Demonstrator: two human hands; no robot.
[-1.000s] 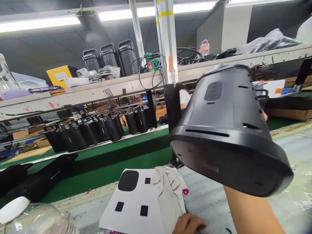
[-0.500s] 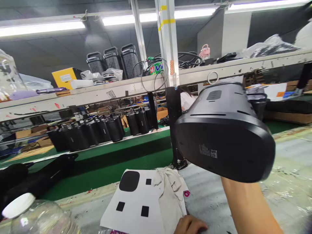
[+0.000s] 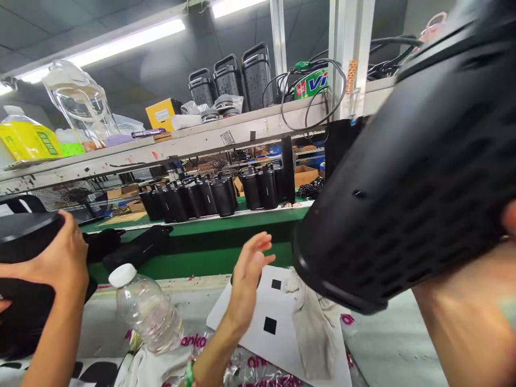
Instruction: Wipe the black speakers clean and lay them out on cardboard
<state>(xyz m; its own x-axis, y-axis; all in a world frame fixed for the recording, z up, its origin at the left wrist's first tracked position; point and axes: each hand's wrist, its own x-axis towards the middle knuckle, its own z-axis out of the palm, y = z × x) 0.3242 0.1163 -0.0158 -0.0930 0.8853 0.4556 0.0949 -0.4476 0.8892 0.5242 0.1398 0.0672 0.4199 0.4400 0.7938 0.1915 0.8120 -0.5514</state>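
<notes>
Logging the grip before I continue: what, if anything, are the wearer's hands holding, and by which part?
The right hand holds the black unit by its dimpled side; finger placement is mostly hidden. The left hand is open and holds nothing.

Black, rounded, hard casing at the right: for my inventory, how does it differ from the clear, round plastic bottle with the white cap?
The black rounded casing is opaque; the clear plastic bottle is transparent. The casing is held in the right hand; no hand touches the bottle. The casing's side has rows of dark, elongated dents; the bottle's has ridges. Both are rounded.
</notes>
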